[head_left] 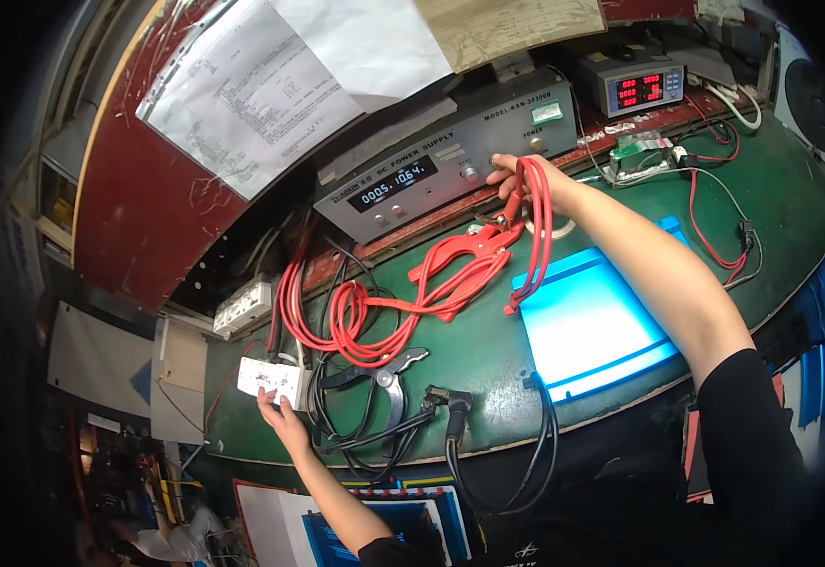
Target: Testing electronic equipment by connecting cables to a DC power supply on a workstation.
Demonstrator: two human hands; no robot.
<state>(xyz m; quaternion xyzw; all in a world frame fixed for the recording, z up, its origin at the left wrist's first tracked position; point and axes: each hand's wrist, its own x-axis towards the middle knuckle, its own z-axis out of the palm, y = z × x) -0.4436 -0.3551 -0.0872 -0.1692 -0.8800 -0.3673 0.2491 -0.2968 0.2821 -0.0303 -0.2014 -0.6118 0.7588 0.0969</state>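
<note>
My left hand (pixel 285 422) lies with its fingers stretched onto a white socket box (pixel 271 380) at the table's left. Across the bench, my right hand (pixel 528 177) has its fingertips closed at a knob (pixel 496 161) on the front of a grey DC power supply (pixel 412 180), whose display is lit. Loops of red cable (pixel 543 222) hang over that hand. Just below it are red clamps (pixel 464 260), joined to more coiled red cable (pixel 370 326). Black cables and a dark-handled metal clamp (pixel 387 378) lie between my hands.
A shiny blue panel (pixel 597 321) lies under my right forearm. A black plug (pixel 450 402) sits near the front edge, its cable hanging over. Farther right are a small circuit board (pixel 641 146) with wires and a meter (pixel 644 90) with red digits. A white socket strip (pixel 242 307) is at left.
</note>
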